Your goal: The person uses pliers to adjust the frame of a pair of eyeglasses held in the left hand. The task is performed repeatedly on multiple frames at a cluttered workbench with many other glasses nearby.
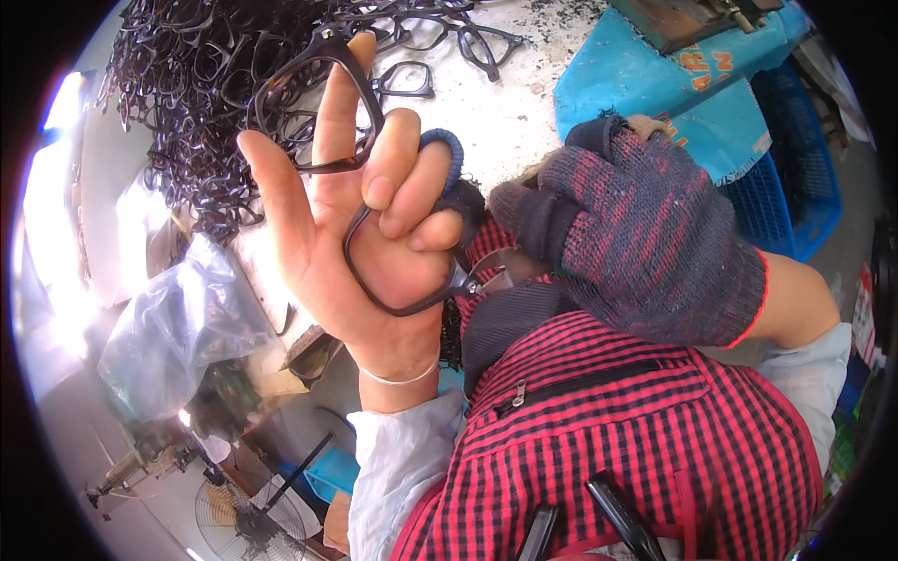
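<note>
My left hand [323,248] is bare and raised, palm facing me. Its last three fingers curl over the middle of a dark eyeglass frame [376,112], while the thumb and index finger stretch upward. One rim stands around the index finger; the other lies across the palm, its lower end near a small clear piece [496,269]. My right hand [655,234] wears a dark knitted glove flecked with red. Its fingers are bent inward, and what they grip, if anything, is hidden. A blue ribbed band [454,154] shows beside the left fingers.
A large heap of dark eyeglass frames [187,84] covers the left of the white worktable [524,103]. Blue plastic sheeting [599,79] drapes its right side, above a blue crate [814,187]. A clear plastic bag [187,323] and a fan [248,514] are at lower left.
</note>
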Tool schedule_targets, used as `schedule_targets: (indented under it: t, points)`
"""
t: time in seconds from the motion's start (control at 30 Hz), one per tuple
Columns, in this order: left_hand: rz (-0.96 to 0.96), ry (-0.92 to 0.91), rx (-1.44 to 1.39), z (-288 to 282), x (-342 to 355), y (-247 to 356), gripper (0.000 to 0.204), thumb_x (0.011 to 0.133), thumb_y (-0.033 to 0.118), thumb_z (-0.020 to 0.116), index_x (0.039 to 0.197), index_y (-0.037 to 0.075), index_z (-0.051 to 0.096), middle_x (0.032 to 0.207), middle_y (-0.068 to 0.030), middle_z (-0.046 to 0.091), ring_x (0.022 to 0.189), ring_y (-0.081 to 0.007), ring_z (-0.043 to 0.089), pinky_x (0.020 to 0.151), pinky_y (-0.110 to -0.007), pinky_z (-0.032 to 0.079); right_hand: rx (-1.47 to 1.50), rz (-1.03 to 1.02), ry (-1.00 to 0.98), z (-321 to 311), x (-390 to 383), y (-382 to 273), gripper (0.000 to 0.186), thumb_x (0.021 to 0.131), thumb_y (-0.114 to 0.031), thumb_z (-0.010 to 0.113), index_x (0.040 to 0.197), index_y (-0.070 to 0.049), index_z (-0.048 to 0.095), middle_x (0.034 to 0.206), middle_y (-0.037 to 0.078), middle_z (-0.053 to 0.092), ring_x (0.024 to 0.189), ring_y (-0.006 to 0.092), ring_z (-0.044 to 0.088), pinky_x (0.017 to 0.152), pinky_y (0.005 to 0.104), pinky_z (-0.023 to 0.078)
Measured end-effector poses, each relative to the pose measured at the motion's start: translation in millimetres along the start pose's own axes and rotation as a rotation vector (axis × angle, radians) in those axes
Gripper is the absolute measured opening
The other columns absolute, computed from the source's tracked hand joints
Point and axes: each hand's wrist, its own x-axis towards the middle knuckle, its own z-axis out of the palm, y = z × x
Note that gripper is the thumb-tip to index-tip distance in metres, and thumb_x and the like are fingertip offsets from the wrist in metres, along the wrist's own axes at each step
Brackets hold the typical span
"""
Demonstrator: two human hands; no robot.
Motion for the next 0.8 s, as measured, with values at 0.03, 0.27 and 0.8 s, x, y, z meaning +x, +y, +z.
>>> schedule_targets:
  t: [0.03, 0.27, 0.8]
  points:
    - [-0.001, -0.005, -0.016, 0.3, -0.2, -0.6, 0.08, 0.103, 0.058, 0.036, 0.157, 0.005, 0.012, 0.083, -0.0051, 0.037, 0.074, -0.0162, 0.035, 0.059, -0.036, 0.042, -0.034, 0.012, -0.011, -0.8, 1.0, -0.6, 0.042, 0.079, -0.031, 0.07, 0.118, -0.015, 0.068, 0.098, 0.005, 0.062, 0.095, 0.0269, 0.061, 0.073, 0.0436, 0.048]
    - [0.017, -0.03, 0.019, 1.7, 0.8, -4.3, 0.08, 0.103, 0.056, 0.038, 0.157, 0.003, 0.012, 0.083, -0.0044, 0.035, 0.073, -0.0144, 0.036, 0.062, -0.037, 0.05, -0.168, -0.069, 0.07, -4.7, 5.2, 6.2, 0.039, 0.079, -0.025, 0.064, 0.117, -0.014, 0.068, 0.095, 0.008, 0.061, 0.09, 0.0289, 0.061, 0.065, 0.0446, 0.047]
    - [0.674, -0.112, 0.486, 0.9, -10.4, -14.0, 0.086, 0.098, 0.07, 0.031, 0.156, 0.007, 0.021, 0.084, -0.0026, 0.037, 0.069, -0.0092, 0.036, 0.056, -0.024, 0.043, 0.437, 0.06, 0.056, 10.9, -2.6, -22.8, 0.033, 0.085, -0.032, 0.061, 0.101, -0.004, 0.064, 0.095, 0.018, 0.062, 0.082, 0.0323, 0.062, 0.067, 0.0454, 0.049]
